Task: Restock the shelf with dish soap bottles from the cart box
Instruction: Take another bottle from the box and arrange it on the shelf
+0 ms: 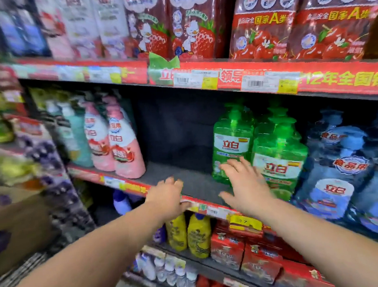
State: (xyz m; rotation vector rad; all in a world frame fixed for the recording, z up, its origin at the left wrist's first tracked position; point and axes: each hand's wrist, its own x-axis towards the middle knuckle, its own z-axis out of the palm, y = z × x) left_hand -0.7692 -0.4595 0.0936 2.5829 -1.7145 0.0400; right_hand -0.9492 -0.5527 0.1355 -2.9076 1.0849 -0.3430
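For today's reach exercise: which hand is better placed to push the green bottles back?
Probably the right. The right hand is open, in front of the green bottles; the left hand rests on the shelf edge, farther from them.

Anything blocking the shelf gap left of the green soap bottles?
Nothing visible. The shelf is bare between the pink bottles and green bottles. The left hand rests on its front edge; the right hand is open by the green ones.

Front rows: two green dish soap bottles (232, 144) (278, 165); two pink bottles (99, 148) (127, 157); two yellow bottles (177, 233) (198, 236); two hands (165, 197) (248, 185)
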